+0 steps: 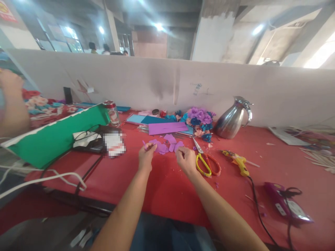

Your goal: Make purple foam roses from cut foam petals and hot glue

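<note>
My left hand [147, 156] is closed in a pinch on a small curled purple paper piece [144, 143]. To the right, my right hand [186, 158] has its fingers bent together, with a purple paper petal [179, 144] at the fingertips. Its far fingers are hidden by the back of the hand. Several cut purple paper petals [162, 148] lie loose between and just beyond the hands. Scissors [203, 159] with one yellow and one red handle rest by my right hand, blades pointing away. Behind the petals lies a flat purple paper strip [167, 128].
Paper flowers [200, 116] in purple, blue and pink stand behind, beside a steel jug [231, 118]. A yellow glue gun [237, 161] and a purple corded device [286, 202] lie right. Left are a lidded jar [112, 114], a green board [60, 137] and another person's arm [13, 101].
</note>
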A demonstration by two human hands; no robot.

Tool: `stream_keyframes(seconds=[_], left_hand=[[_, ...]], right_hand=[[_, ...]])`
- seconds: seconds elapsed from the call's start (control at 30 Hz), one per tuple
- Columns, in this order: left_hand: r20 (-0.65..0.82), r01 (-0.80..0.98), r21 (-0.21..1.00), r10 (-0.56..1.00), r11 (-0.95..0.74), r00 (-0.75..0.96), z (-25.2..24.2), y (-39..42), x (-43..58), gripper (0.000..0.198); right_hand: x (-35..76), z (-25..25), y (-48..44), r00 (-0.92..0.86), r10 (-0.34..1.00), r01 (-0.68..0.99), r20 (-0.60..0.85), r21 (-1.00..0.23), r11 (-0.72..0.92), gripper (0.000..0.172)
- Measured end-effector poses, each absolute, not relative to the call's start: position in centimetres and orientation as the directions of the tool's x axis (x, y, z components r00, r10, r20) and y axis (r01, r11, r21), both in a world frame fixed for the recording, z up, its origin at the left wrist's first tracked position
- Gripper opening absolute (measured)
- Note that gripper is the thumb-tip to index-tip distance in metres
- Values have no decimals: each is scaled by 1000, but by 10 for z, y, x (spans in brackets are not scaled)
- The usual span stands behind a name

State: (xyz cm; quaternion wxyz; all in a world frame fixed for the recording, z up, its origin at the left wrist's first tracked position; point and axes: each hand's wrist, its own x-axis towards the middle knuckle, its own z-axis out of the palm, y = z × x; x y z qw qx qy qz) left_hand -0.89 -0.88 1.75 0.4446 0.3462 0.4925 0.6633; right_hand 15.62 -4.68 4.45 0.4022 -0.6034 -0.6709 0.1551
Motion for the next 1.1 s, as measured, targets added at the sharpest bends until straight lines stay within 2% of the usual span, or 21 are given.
stream_keyframes(seconds=[0.07, 0.17, 0.23, 0.43, 0.53, 0.7, 0.83, 0.9, 0.97, 1.07, 1.1], left_hand=[[24, -243, 964, 947, -106, -320, 21, -12, -5, 26], [33, -195, 978, 972, -80, -232, 24, -15, -1, 27], [44, -156, 985, 986, -70, -159, 24, -17, 1, 26], [26, -87, 996, 999, -28, -27, 18, -18, 3, 34], [58, -10, 998, 998, -58, 10, 16, -17, 3, 32], [87, 39, 995, 996, -88, 21, 15, -13, 1, 29], [100, -7, 995, 995, -100, -16, 11, -7, 1, 36], [90, -4, 996, 995, -90, -33, 10, -6, 1, 37], [64, 15, 998, 997, -63, -37, 11, -7, 1, 35], [34, 57, 998, 999, -33, -28, 15, -10, 1, 30], [31, 72, 997, 999, -29, -26, 16, -11, 1, 29]], right_hand=[[156, 42, -44, 69, 947, 573, 315, -789, 221, 25], [150, 32, -37, 1, 959, 391, 283, -883, 260, 30], [147, 25, -32, -38, 964, 324, 262, -909, 260, 34], [149, 6, -19, -38, 978, 225, 206, -952, 209, 22], [150, 5, -18, -59, 979, 279, 196, -938, 204, 18], [152, 27, -27, -79, 974, 496, 212, -839, 223, 12], [184, 53, -33, -25, 967, 656, 254, -726, 208, 22], [218, 60, -39, 103, 959, 767, 264, -635, 93, 25], [258, 62, -49, 301, 922, 865, 245, -477, -155, 24], [312, 53, -67, 573, 796, 789, 195, -391, -473, 35], [325, 48, -73, 625, 762, 755, 170, -380, -534, 38]])
